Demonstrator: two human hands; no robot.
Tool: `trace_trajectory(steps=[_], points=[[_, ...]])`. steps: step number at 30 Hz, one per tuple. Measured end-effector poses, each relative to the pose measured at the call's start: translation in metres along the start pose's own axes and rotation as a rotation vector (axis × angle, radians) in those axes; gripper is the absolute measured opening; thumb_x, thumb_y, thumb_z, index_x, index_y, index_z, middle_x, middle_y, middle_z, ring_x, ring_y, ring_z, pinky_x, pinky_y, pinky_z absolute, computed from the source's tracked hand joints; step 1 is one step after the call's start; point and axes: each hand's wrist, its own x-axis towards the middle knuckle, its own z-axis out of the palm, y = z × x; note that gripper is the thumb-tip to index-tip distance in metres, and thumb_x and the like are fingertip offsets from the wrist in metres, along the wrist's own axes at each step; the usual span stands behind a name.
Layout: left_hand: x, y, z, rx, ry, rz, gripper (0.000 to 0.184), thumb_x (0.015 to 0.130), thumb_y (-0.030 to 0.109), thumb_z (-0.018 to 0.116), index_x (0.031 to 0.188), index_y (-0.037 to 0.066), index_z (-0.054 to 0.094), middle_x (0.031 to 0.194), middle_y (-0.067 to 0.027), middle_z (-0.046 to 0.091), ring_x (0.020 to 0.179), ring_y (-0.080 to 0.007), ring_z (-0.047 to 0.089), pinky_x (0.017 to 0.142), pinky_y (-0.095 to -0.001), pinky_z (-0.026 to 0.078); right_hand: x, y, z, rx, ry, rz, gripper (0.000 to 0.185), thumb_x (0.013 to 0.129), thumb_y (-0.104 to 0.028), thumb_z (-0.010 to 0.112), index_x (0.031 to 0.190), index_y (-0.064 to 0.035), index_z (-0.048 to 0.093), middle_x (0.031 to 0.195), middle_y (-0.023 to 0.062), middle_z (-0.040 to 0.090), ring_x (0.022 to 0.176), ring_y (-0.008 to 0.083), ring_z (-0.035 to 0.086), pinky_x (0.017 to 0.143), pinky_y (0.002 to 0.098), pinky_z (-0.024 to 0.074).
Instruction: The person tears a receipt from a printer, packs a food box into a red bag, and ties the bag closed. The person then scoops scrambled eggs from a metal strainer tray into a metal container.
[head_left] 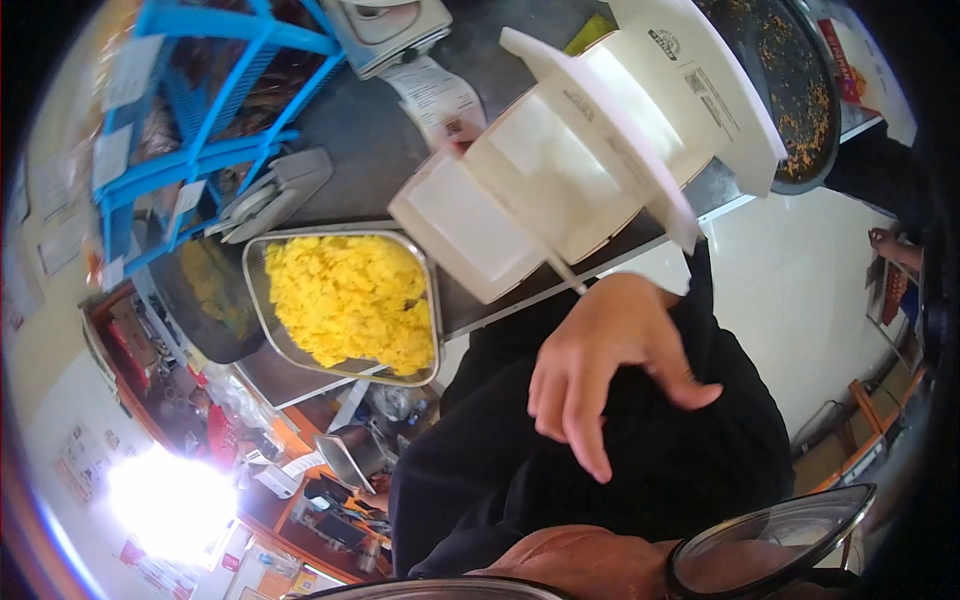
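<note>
My right hand [610, 365] hangs over my black clothing, just below the open cardboard boxes. Its back faces up, its fingers point down and apart, the thumb is out to the right, and it holds nothing. Near the wrist, the lid edge of a white cardboard box [555, 165] comes close. Another open box [650, 100] stands right behind that one. A metal tray [437, 300] to the left holds crumbled yellow food [345, 295]. My left hand is out of view.
A blue rack [205, 140], a stapler-like grey tool [285, 185] and a printed receipt [435, 100] are at the upper left. A dark round pan [825, 90] with brown crumbs stands upper right. Another person's hand [895, 248] shows at the far right.
</note>
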Motion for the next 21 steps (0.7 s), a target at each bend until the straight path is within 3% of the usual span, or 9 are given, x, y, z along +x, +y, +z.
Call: trace_trajectory(steps=[4,6,9,12,13,16,17,20,21], points=[[0.053,0.008,-0.023,-0.141,-0.105,-0.014,0.026,0.083,0.021,0.060,0.103,0.005,0.055,0.095,-0.0036,0.058,0.080,-0.0168,0.056,0.067,-0.0272,0.048,0.009,-0.002,0.043,-0.264,0.154,0.501,0.068,0.071,-0.046,0.077,0.120,-0.0058,0.054,0.097,0.0040,0.062,0.070,0.0199,0.060,0.062,0.0306,0.0476],[0.092,0.007,-0.040,-0.196,-0.172,-0.014,0.026,0.083,0.021,0.060,0.102,0.005,0.055,0.095,-0.0035,0.058,0.080,-0.0167,0.056,0.066,-0.0270,0.048,0.030,0.009,0.059,-0.456,0.150,0.940,0.055,0.075,-0.039,0.076,0.115,-0.0049,0.058,0.098,0.0062,0.065,0.069,0.0192,0.061,0.060,0.0296,0.0479],[0.185,-0.011,-0.099,-0.189,-0.265,0.136,0.026,0.084,0.019,0.059,0.103,0.003,0.055,0.099,-0.0048,0.058,0.085,-0.0176,0.056,0.069,-0.0301,0.048,0.053,0.075,0.082,-0.830,0.191,1.142,0.039,0.079,-0.031,0.073,0.104,-0.0025,0.064,0.085,0.0071,0.067,0.064,0.0175,0.061,0.058,0.0280,0.0480],[0.194,0.013,-0.101,-0.234,-0.345,0.125,0.028,0.083,0.017,0.058,0.107,0.002,0.054,0.105,-0.0077,0.057,0.092,-0.0195,0.056,0.075,-0.0342,0.048,0.093,0.132,0.103,-0.793,0.268,1.003,0.030,0.082,-0.029,0.071,0.093,-0.0010,0.067,0.070,0.0069,0.065,0.060,0.0171,0.062,0.055,0.0281,0.0466],[0.198,0.019,-0.105,-0.240,-0.350,0.109,0.029,0.083,0.017,0.058,0.108,0.002,0.054,0.106,-0.0084,0.057,0.094,-0.0200,0.056,0.077,-0.0355,0.048,0.097,0.139,0.099,-0.600,0.158,0.963,0.026,0.078,-0.024,0.075,0.092,-0.0045,0.066,0.067,0.0068,0.064,0.059,0.0174,0.062,0.052,0.0296,0.0439],[0.226,0.029,-0.119,-0.273,-0.370,0.093,0.031,0.082,0.015,0.057,0.109,0.001,0.054,0.108,-0.0097,0.056,0.098,-0.0209,0.056,0.081,-0.0375,0.047,0.161,0.157,0.118,-0.581,-0.220,1.354,0.027,0.081,-0.027,0.072,0.095,-0.0045,0.066,0.063,0.0043,0.063,0.057,0.0166,0.061,0.053,0.0292,0.0448],[0.239,0.028,-0.122,-0.296,-0.371,0.116,0.031,0.082,0.014,0.057,0.109,0.001,0.054,0.108,-0.0096,0.056,0.099,-0.0208,0.056,0.081,-0.0371,0.047,0.170,0.173,0.126,-0.705,-0.231,1.275,0.022,0.081,-0.019,0.070,0.096,-0.0038,0.065,0.058,0.0013,0.061,0.053,0.0140,0.059,0.052,0.0273,0.0445],[0.267,0.035,-0.122,-0.347,-0.417,0.139,0.029,0.081,0.013,0.057,0.108,0.000,0.054,0.106,-0.0095,0.057,0.098,-0.0211,0.057,0.082,-0.0363,0.047,0.212,0.187,0.157,-1.084,0.318,1.495,0.017,0.085,-0.015,0.060,0.096,-0.0022,0.065,0.065,0.0045,0.063,0.062,0.0150,0.062,0.057,0.0278,0.0458],[0.275,0.036,-0.115,-0.374,-0.443,0.139,0.029,0.081,0.012,0.057,0.107,0.000,0.055,0.105,-0.0095,0.058,0.097,-0.0212,0.058,0.082,-0.0361,0.047,0.222,0.199,0.162,-0.982,0.172,1.085,0.017,0.085,-0.014,0.057,0.095,-0.0022,0.065,0.068,0.0046,0.063,0.064,0.0159,0.063,0.059,0.0284,0.0463]])
